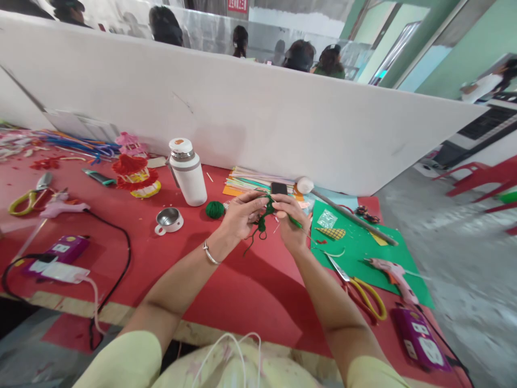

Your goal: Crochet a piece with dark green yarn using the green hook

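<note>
My left hand (243, 214) is closed, its thumb and fingers pinching a small piece of dark green crochet (262, 221) above the red table. Loose yarn tails hang below the piece. My right hand (290, 222) is closed around a crochet hook with a green handle (295, 221); its fingertips meet the crochet piece, and the hook's tip is hidden there. To the left of my left hand lies a ball of green yarn (215, 209).
A white thermos (188, 172) and its metal cup (168, 220) stand left of centre. On the right are scissors (357, 288), a pink glue gun (393, 275) and a purple power strip (418, 337). A white partition (258, 113) borders the table's back.
</note>
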The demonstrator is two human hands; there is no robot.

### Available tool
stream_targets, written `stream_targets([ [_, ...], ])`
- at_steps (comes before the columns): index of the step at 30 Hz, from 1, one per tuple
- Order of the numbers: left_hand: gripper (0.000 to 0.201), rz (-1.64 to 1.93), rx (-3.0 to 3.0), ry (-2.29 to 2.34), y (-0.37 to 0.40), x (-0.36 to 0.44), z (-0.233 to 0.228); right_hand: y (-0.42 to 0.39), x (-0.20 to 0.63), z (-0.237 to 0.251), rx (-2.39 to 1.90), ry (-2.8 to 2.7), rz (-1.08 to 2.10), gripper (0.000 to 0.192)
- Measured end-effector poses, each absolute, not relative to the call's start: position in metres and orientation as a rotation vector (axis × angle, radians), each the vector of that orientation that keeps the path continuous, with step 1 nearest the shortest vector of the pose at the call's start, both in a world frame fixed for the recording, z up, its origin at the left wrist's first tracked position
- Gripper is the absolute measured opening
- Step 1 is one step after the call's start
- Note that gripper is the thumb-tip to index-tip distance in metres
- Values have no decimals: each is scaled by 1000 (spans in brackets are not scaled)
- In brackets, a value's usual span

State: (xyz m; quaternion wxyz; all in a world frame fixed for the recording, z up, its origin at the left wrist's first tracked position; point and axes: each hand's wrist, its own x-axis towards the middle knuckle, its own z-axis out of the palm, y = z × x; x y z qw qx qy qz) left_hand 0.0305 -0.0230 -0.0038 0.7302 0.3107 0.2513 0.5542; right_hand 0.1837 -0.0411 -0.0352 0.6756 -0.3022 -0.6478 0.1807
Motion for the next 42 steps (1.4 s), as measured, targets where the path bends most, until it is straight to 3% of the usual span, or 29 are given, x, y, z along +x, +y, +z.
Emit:
stream_targets([
  [33,28,1024,874,559,-18,13,4,-41,233,-5,-495,-1858,627,21],
  [42,30,964,877,580,-19,12,5,-43,229,-8,-516,-1701,765,24],
])
